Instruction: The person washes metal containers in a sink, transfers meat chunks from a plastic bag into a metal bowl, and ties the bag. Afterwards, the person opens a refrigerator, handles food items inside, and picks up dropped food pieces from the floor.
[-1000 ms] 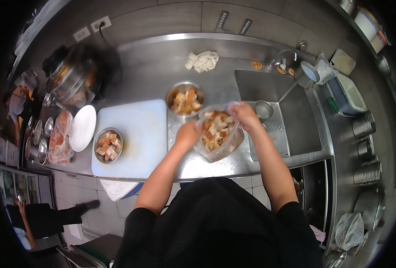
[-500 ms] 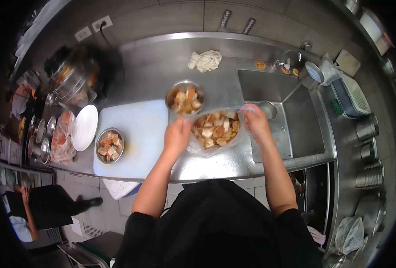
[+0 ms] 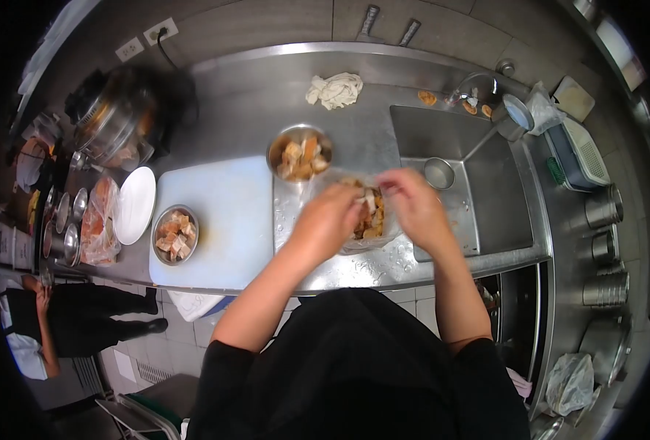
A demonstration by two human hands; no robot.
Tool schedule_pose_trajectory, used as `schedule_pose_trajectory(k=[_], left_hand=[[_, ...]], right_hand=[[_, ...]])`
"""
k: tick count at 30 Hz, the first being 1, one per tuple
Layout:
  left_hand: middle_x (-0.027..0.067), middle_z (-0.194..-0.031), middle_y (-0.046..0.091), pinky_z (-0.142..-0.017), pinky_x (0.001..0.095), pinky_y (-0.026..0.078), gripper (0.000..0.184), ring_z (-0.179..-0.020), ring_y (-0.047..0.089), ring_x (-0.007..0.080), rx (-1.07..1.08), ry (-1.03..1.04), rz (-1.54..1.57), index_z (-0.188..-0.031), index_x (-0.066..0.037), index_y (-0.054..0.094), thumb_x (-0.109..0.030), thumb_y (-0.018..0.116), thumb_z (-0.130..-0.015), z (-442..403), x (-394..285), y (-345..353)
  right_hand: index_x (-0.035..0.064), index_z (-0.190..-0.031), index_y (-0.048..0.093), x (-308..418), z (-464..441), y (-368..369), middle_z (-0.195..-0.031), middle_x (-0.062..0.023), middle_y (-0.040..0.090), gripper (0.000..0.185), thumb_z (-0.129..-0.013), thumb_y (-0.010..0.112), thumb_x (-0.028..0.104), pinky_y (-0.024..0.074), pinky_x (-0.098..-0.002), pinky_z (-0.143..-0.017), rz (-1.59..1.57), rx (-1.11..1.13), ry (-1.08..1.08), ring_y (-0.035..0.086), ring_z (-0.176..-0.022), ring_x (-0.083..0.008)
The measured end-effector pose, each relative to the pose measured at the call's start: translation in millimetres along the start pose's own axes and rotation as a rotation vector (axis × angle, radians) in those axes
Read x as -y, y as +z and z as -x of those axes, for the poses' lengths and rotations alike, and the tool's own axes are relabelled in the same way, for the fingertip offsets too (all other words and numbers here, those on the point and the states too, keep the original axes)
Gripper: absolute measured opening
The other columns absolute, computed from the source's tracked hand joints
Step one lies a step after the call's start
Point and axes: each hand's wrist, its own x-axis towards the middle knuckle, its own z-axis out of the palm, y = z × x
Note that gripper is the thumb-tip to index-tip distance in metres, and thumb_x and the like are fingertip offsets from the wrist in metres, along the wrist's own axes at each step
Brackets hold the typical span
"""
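Observation:
A clear plastic bag (image 3: 372,220) with several browned chunks of food stands on the steel counter. My left hand (image 3: 331,220) is closed at the bag's left upper side, partly covering the chunks. At the upper right edge of the bag, my right hand (image 3: 411,203) has its fingers drawn together on the plastic; both hands are slightly blurred. Behind the bag sits a steel bowl (image 3: 300,153) of similar chunks. A smaller steel bowl (image 3: 174,235) of chunks rests on the white cutting board (image 3: 237,220).
A white cloth (image 3: 335,91) lies behind the bowls. The sink (image 3: 486,220) is on the right. On the left are a white plate (image 3: 136,205), a bag of food (image 3: 100,224) and a machine (image 3: 119,125). Another person (image 3: 68,315) stands at lower left.
My left hand has moved right over the bag, and my hands are closer together. The bag's mouth has narrowed. At lower left, the other person has shifted, and both legs now show.

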Motion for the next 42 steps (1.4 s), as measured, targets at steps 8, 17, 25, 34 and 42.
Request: schedule_pose_trajectory(k=[8,17,25,34,42], left_hand=[[0.0263,-0.118,0.057,-0.097,0.0424,0.048,0.070,-0.114,0.057,0.0402,0.286,-0.258,-0.446,-0.126,0.007,0.047,-0.034,0.078,-0.078,3,44,73],[0.0265,-0.120,0.059,-0.094,0.0408,0.051,0.095,-0.113,0.061,0.0380,0.470,-0.440,-0.563,-0.132,0.007,0.037,-0.052,0.081,-0.072,-10,58,88],[0.0266,-0.126,0.058,-0.097,0.0395,0.049,0.109,-0.116,0.060,0.0372,0.577,-0.431,-0.535,-0.142,0.008,0.029,-0.055,0.081,-0.070,-27,67,86],[0.0248,-0.130,0.058,-0.100,0.0390,0.046,0.101,-0.120,0.057,0.0365,0.562,-0.437,-0.532,-0.144,0.002,0.033,-0.044,0.084,-0.070,-36,64,84],[0.0261,-0.121,0.062,-0.098,0.0397,0.048,0.082,-0.116,0.060,0.0347,0.504,-0.574,-0.044,-0.132,0.002,0.047,-0.032,0.084,-0.067,-27,75,97]], right_hand=[[-0.0009,-0.115,0.062,-127,-22,99,-0.120,-0.0194,0.062,0.033,-0.089,0.050,0.015,0.0405,-0.0435,-0.104,0.507,0.066,-0.118,0.054,-0.118,-0.0361],[-0.0010,-0.103,0.067,-124,-27,96,-0.107,-0.0190,0.067,0.032,-0.085,0.061,0.025,0.0433,-0.0410,-0.098,0.984,0.157,0.042,0.058,-0.110,-0.0310],[-0.0020,-0.105,0.065,-116,4,61,-0.111,-0.0175,0.065,0.028,-0.088,0.056,0.018,0.0488,-0.0393,-0.093,0.966,0.292,-0.107,0.064,-0.103,-0.0316],[-0.0005,-0.102,0.062,-117,6,66,-0.100,-0.0182,0.067,0.026,-0.088,0.055,0.020,0.0525,-0.0398,-0.081,0.879,0.380,0.042,0.067,-0.092,-0.0299],[0.0025,-0.107,0.060,-116,-8,78,-0.094,-0.0147,0.071,0.049,-0.071,0.078,0.030,0.0538,-0.0424,-0.075,0.933,0.564,0.143,0.070,-0.086,-0.0266]])
